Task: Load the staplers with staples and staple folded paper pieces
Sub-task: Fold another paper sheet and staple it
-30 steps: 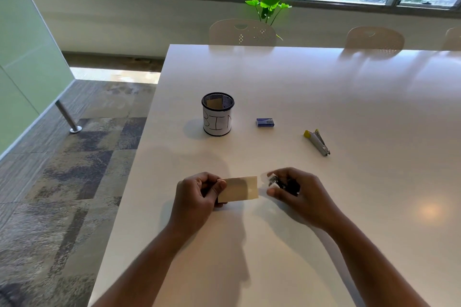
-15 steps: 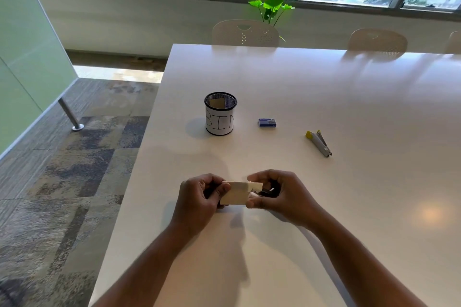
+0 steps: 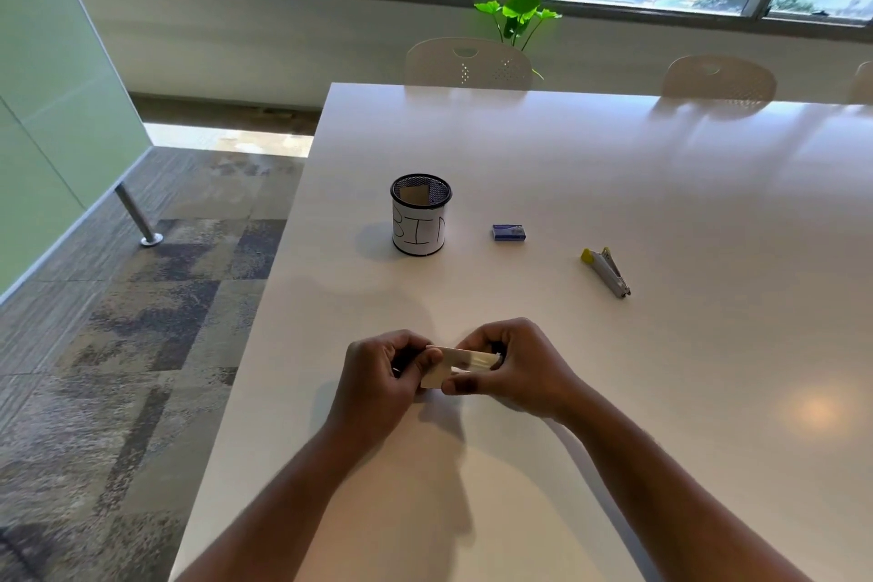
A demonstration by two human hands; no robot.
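Observation:
My left hand (image 3: 382, 373) pinches the left end of a cream folded paper piece (image 3: 465, 357) just above the white table (image 3: 614, 392). My right hand (image 3: 517, 369) is curled round a small dark stapler at the paper's right end. The fingers and the paper hide nearly all of that stapler. A second stapler (image 3: 607, 272), grey with a yellow tip, lies untouched to the far right. A small blue staple box (image 3: 508, 232) sits behind my hands.
A black mesh cup (image 3: 420, 222) labelled BIN stands at the middle left with a paper piece inside. Chairs (image 3: 467, 64) and a green plant (image 3: 517, 14) line the far edge. The table's left edge drops to carpet.
My right hand moved left with the stapler onto the paper's right end. The paper tilted flatter, edge-on to me. My left hand kept its hold.

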